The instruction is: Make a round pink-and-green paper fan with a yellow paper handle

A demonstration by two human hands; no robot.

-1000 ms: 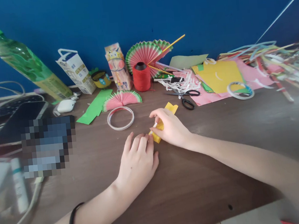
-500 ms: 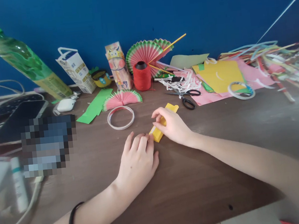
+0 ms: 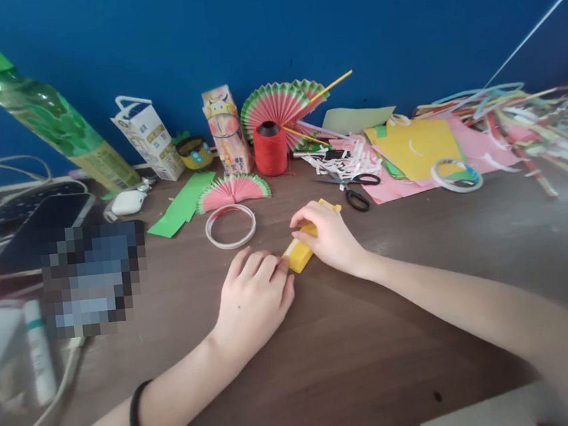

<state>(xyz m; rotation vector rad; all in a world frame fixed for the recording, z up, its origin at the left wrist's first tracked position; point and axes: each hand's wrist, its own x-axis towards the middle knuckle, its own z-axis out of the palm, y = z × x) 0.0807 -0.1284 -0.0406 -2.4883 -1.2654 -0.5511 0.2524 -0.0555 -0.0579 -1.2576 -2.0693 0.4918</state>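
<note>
A folded strip of yellow paper (image 3: pixel 299 255) with a white strip along its edge lies on the brown table (image 3: pixel 376 338). My left hand (image 3: pixel 252 300) rests palm down, its fingertips pressing the paper's near end. My right hand (image 3: pixel 327 237) covers the paper's middle, fingers curled and pinched on it. The far end of the paper (image 3: pixel 331 205) sticks out beyond my right fingers.
A tape ring (image 3: pixel 229 225), a pink pleated fan (image 3: pixel 232 190), green paper (image 3: pixel 181 205), black scissors (image 3: pixel 357 191) and a red thread spool (image 3: pixel 270 148) lie beyond my hands. Coloured sheets (image 3: pixel 421 146) and strips are at the right; a bottle (image 3: pixel 54 121), cartons and a phone (image 3: pixel 39 230) are at the left.
My right hand has slid a little farther along the yellow paper, baring more of its near end. My left hand stays on the end. The view has shifted slightly.
</note>
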